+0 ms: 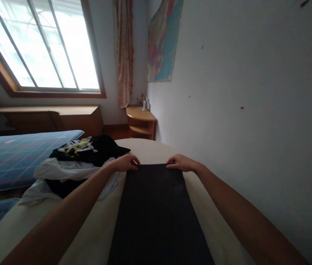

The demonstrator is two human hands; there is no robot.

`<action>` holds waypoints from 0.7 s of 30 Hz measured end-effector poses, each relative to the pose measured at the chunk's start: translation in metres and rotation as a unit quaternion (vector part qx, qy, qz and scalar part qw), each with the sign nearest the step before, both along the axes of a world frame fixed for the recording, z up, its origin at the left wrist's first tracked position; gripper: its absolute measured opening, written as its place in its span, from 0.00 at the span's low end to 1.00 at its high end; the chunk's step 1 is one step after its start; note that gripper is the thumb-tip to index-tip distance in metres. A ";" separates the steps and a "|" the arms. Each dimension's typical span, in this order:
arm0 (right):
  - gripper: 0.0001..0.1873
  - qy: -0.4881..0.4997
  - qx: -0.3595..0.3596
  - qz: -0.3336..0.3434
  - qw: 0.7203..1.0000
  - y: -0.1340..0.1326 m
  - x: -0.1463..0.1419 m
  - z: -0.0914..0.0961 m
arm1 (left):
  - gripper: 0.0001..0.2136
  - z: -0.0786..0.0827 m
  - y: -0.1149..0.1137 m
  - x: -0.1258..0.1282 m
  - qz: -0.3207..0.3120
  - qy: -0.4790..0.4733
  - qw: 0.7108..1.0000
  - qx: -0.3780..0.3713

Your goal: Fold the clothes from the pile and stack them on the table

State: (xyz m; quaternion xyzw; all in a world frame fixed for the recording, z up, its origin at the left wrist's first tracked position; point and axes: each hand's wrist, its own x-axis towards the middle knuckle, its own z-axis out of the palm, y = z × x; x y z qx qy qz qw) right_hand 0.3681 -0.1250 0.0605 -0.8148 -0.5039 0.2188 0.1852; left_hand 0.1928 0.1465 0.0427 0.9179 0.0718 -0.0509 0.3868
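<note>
A long black garment (156, 213) lies flat in front of me, folded into a strip that widens toward me; its shape is like trousers, but I cannot tell for sure. At its far left corner, my left hand (126, 162) pinches the edge between thumb and fingers. My right hand (180, 162) grips the far right corner the same way. Between the two hands the far edge runs straight. Beneath the garment is a cream-coloured rounded surface (150, 147). The near end of the garment runs out of view at the bottom.
Left of my left hand is a heap of clothes, with a black printed garment (103, 147) over white cloth (64, 169). A blue plaid mattress (20, 156) lies further left. A wall (241, 147) rises close on the right. A wooden corner shelf (141, 115) stands beyond.
</note>
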 end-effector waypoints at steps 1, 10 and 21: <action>0.22 0.006 -0.012 0.000 1.000 0.001 0.003 -0.009 | 0.21 -0.010 0.000 0.001 0.006 0.007 1.000 -0.003; 0.23 0.032 0.042 -0.017 0.998 -0.004 0.016 -0.037 | 0.17 -0.036 0.010 -0.003 0.059 -0.039 0.997 0.021; 0.33 -0.209 0.102 0.000 0.973 0.002 -0.078 -0.051 | 0.25 -0.050 -0.081 -0.037 0.085 -0.187 0.934 0.293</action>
